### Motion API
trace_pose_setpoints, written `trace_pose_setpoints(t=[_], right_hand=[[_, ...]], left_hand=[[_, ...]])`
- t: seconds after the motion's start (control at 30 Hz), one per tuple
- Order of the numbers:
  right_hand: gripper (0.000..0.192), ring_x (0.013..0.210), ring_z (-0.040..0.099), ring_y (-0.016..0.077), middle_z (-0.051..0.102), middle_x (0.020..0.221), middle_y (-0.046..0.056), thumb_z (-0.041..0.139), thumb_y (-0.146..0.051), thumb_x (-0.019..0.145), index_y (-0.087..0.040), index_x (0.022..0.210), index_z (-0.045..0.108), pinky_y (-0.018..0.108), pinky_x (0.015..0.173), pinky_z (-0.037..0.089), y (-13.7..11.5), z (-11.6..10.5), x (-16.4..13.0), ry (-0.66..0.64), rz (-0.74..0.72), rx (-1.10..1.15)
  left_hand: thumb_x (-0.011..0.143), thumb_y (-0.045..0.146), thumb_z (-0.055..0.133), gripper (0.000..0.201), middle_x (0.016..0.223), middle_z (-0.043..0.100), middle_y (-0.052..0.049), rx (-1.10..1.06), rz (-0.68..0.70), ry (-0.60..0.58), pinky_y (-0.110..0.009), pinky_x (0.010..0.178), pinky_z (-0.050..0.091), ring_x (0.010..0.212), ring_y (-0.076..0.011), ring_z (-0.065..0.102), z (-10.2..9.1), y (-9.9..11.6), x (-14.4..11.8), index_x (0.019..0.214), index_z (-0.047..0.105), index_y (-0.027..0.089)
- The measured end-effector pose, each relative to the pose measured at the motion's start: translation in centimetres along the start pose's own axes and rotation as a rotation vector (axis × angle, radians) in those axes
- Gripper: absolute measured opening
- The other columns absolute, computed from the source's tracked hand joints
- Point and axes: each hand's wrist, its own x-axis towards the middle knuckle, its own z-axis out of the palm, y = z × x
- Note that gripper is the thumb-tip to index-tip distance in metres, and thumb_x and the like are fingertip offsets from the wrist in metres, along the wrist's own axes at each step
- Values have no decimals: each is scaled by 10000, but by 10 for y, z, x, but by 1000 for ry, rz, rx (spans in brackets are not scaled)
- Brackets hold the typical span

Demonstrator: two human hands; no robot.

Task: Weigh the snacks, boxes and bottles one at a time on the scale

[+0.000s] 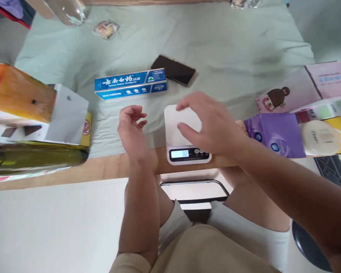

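A white digital kitchen scale point(174, 131) lies at the table's front edge, its small display lit with digits. Over the right part of its weighing plate hovers my right hand point(208, 123), thumb and fingers apart, with nothing visible in its grasp. To the left of the scale, my left hand point(133, 129) is raised above the cloth; its fingers are loosely bent and no object shows in them. A blue toothpaste box point(130, 84) lies just beyond my left hand. Behind the box's right end rests a dark smartphone point(174, 70), screen up.
Stacked boxes, including an orange box point(22, 94), and a green bottle point(36, 157) crowd the left. At right are a purple tissue pack point(275, 134), a round cream container point(321, 137) and a pink box point(290, 89). A small wrapped item point(106, 29) lies farther back.
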Motion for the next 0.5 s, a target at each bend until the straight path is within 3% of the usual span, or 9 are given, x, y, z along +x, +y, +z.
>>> trace_pose_setpoints(t=[0.17, 0.27, 0.4, 0.5], right_hand=[[441, 1346, 613, 304, 592, 1482, 129, 555, -181, 931, -196, 1372, 565, 503, 1138, 541, -1, 40, 103, -203, 73, -154], [546, 1400, 591, 335, 563, 1532, 139, 658, -160, 901, -179, 1433, 533, 534, 1197, 509, 3, 60, 147, -259, 58, -235], [590, 1315, 631, 226, 647, 1428, 59, 765, -254, 887, -184, 1429, 545, 426, 1230, 487, 18, 84, 179, -309, 25, -277], [599, 1277, 625, 179, 664, 1395, 31, 793, -306, 869, -194, 1414, 570, 333, 1146, 530, 30, 95, 185, -309, 9, -272]], left_hand=[[964, 623, 461, 435, 997, 640, -65, -24, -36, 125, -337, 806, 505, 919, -192, 622, -12, -6, 47, 849, 612, 232], [1021, 557, 382, 432, 959, 610, -61, -61, -57, 182, -356, 829, 489, 914, -186, 616, -16, -2, 62, 842, 584, 219], [1083, 472, 270, 437, 959, 599, -51, -77, -92, 224, -402, 882, 462, 904, -172, 598, -20, 0, 66, 850, 535, 214], [1100, 412, 251, 412, 959, 599, -38, -55, -81, 243, -418, 943, 448, 931, -164, 581, -23, -5, 64, 871, 529, 211]])
